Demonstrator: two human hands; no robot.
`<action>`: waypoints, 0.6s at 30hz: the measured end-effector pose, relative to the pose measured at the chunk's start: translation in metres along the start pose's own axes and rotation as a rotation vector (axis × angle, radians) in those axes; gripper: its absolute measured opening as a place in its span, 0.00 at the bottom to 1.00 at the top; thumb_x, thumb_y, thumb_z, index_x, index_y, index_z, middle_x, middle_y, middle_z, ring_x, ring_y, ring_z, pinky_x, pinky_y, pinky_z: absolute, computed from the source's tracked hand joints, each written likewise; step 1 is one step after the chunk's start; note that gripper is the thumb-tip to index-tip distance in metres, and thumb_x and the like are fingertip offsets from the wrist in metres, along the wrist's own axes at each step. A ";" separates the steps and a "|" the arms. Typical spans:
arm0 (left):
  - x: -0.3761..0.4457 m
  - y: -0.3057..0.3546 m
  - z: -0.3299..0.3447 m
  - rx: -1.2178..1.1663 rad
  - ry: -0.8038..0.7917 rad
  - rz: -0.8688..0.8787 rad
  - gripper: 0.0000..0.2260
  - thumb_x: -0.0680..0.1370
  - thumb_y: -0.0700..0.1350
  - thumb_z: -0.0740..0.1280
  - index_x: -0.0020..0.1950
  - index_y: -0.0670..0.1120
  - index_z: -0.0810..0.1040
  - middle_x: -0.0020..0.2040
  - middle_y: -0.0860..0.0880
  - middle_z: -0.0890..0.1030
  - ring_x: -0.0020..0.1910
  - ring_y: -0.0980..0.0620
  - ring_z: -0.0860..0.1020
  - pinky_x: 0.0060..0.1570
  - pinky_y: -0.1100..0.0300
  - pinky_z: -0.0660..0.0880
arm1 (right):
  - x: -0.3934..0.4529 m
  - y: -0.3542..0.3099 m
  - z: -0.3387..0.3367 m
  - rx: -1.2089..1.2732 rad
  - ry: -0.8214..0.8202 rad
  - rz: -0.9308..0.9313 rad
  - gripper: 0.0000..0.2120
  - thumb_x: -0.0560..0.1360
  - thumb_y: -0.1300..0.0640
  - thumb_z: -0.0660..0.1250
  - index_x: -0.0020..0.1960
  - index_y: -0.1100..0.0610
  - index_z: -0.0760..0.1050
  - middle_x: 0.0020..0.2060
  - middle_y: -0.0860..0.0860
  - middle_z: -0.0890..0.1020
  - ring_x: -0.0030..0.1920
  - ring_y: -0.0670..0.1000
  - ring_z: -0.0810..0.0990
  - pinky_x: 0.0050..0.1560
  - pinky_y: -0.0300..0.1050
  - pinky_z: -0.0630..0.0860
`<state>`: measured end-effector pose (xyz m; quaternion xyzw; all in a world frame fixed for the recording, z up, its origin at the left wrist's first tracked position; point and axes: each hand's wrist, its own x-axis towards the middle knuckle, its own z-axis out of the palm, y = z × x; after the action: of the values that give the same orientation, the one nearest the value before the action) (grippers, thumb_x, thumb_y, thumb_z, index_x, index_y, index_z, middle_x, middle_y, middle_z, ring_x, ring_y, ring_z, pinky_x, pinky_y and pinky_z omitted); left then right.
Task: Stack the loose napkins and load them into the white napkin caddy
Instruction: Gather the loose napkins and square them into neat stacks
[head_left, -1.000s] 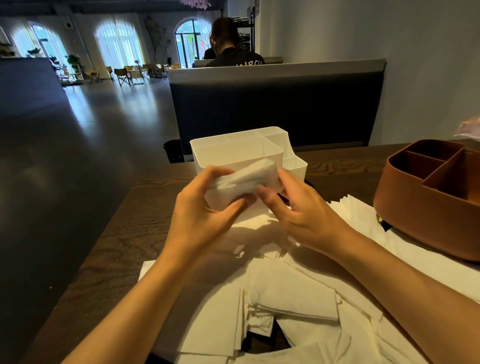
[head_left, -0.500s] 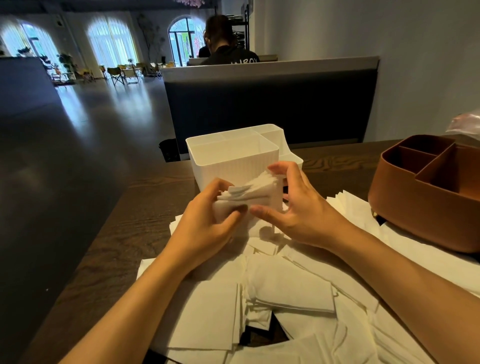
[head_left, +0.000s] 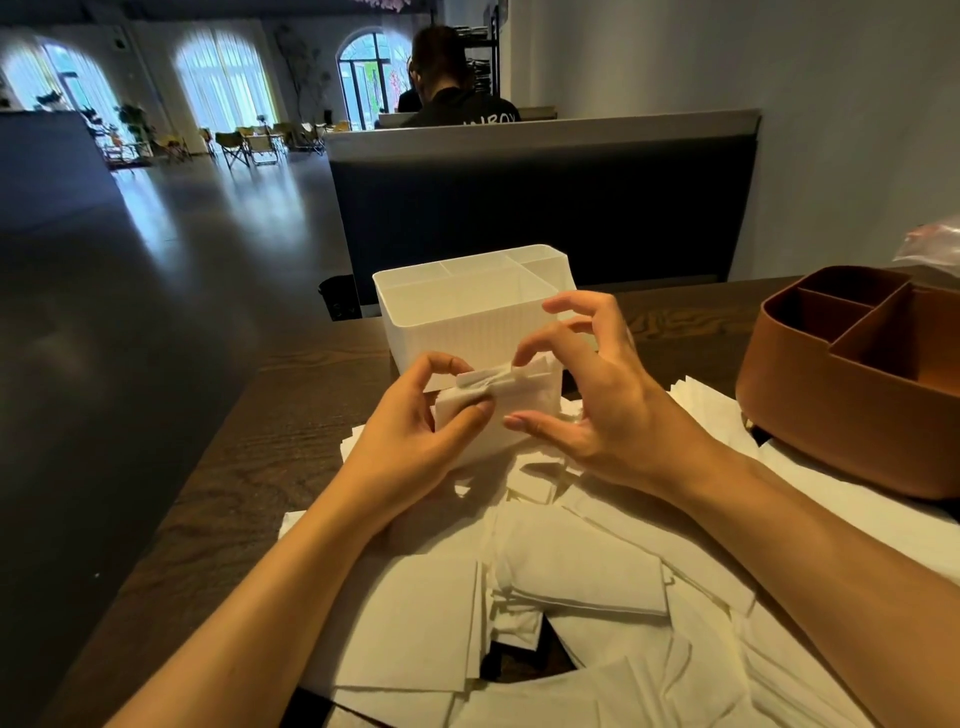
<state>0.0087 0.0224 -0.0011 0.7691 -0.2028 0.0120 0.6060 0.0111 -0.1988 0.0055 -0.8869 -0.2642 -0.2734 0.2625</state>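
Nearby — brown caddy (head_left: 852, 395) right of white napkin caddy (head_left: 467, 317), loose napkins (head_left: 582, 566) between.

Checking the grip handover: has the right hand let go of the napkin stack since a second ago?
Yes. The right hand has opened, fingers lifted toward the white caddy; the left hand alone pinches the napkin stack.

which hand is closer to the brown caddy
Right. The right hand hovers at the napkin stack, just left of the brown caddy; the left hand grips the stack farther left.

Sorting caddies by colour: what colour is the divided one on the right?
Reddish brown caddy, clearest in the head view.
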 end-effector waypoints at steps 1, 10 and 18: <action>0.000 0.000 0.000 0.018 0.000 0.016 0.15 0.79 0.45 0.71 0.65 0.49 0.76 0.56 0.49 0.84 0.51 0.51 0.85 0.42 0.57 0.84 | 0.000 0.000 0.000 -0.012 -0.010 0.007 0.24 0.70 0.37 0.71 0.61 0.47 0.73 0.75 0.53 0.59 0.71 0.54 0.67 0.62 0.51 0.79; 0.000 0.003 0.000 0.036 -0.031 0.044 0.13 0.79 0.46 0.72 0.64 0.51 0.81 0.53 0.53 0.86 0.52 0.53 0.84 0.45 0.60 0.82 | 0.000 0.002 -0.001 0.020 0.020 0.057 0.27 0.71 0.37 0.69 0.62 0.51 0.72 0.71 0.51 0.62 0.68 0.49 0.68 0.60 0.48 0.80; -0.001 0.004 0.002 0.015 -0.066 0.066 0.20 0.74 0.50 0.74 0.66 0.51 0.80 0.56 0.51 0.85 0.54 0.50 0.85 0.47 0.56 0.84 | -0.003 0.009 0.002 0.019 -0.122 0.092 0.19 0.73 0.37 0.71 0.57 0.46 0.77 0.68 0.48 0.65 0.68 0.48 0.65 0.62 0.55 0.80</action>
<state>0.0064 0.0204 0.0019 0.7663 -0.2482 0.0081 0.5926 0.0151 -0.2049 -0.0002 -0.9104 -0.2414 -0.2042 0.2667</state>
